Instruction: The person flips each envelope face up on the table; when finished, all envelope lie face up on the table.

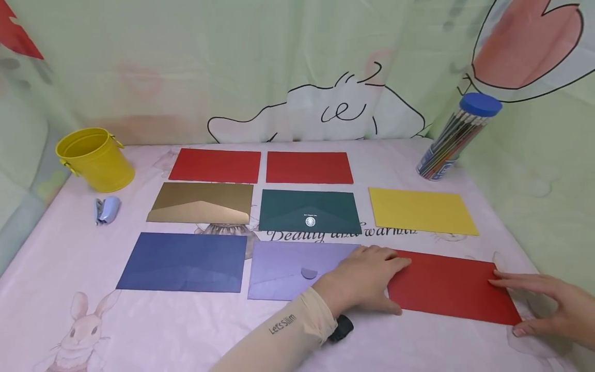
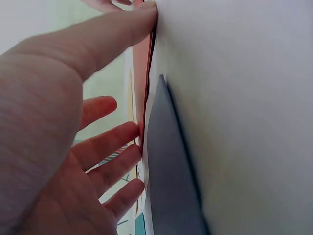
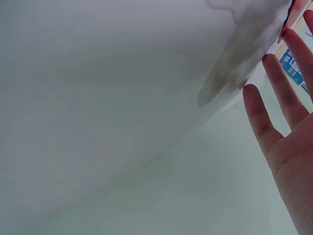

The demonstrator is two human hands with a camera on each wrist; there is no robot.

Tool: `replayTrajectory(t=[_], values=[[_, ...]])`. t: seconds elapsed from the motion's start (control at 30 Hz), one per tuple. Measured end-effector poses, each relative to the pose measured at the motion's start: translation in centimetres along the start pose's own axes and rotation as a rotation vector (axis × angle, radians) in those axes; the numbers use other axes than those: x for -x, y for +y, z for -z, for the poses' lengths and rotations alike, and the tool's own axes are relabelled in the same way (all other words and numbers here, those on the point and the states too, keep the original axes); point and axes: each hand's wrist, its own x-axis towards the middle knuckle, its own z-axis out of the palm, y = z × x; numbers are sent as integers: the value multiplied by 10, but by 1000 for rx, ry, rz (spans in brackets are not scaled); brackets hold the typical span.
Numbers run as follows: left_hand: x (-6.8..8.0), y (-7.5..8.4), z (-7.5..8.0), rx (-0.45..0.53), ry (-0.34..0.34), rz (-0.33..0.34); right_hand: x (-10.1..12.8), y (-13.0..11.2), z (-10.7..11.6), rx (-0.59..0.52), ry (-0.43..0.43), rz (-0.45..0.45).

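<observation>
A red envelope (image 1: pixel 448 287) lies flat at the front right of the table. At its left end my left hand (image 1: pixel 364 279) rests with spread fingers, the thumb at the near corner and the forearm crossing over a lavender envelope (image 1: pixel 279 268). Fingertips of my right hand (image 1: pixel 553 305) touch the red envelope's right edge, its thumb by the lower right corner. In the left wrist view, extended fingers (image 2: pixel 110 144) and the thumb meet the red envelope's edge (image 2: pixel 143 63). The right wrist view has straight fingers (image 3: pixel 281 93) beside a sliver of red.
Two more red envelopes (image 1: pixel 214 165) lie at the back. Gold (image 1: pixel 200 201), dark green (image 1: pixel 309 209) and yellow (image 1: pixel 423 211) envelopes form a middle row. A blue envelope (image 1: pixel 183 263) is front left, near a yellow bucket (image 1: pixel 99 163) and stapler (image 1: pixel 108 209). A pencil tube (image 1: pixel 455 139) stands back right.
</observation>
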Motion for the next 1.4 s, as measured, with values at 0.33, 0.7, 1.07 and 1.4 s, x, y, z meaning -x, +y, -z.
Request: replayTrajectory(t=[0.33,0.7,1.07,1.4], values=[[1,2,1,-12,25,-14,6,-5,0,-19,11,-97],[-1,-5,9,113,131,-83,11,-6,4,-122,98,-94],[-3,-12,9,146,349,-127,-8,-23,16,-283,286,-131],[-2,-9,8,180,391,-18,-16,-38,24,-215,246,-311]])
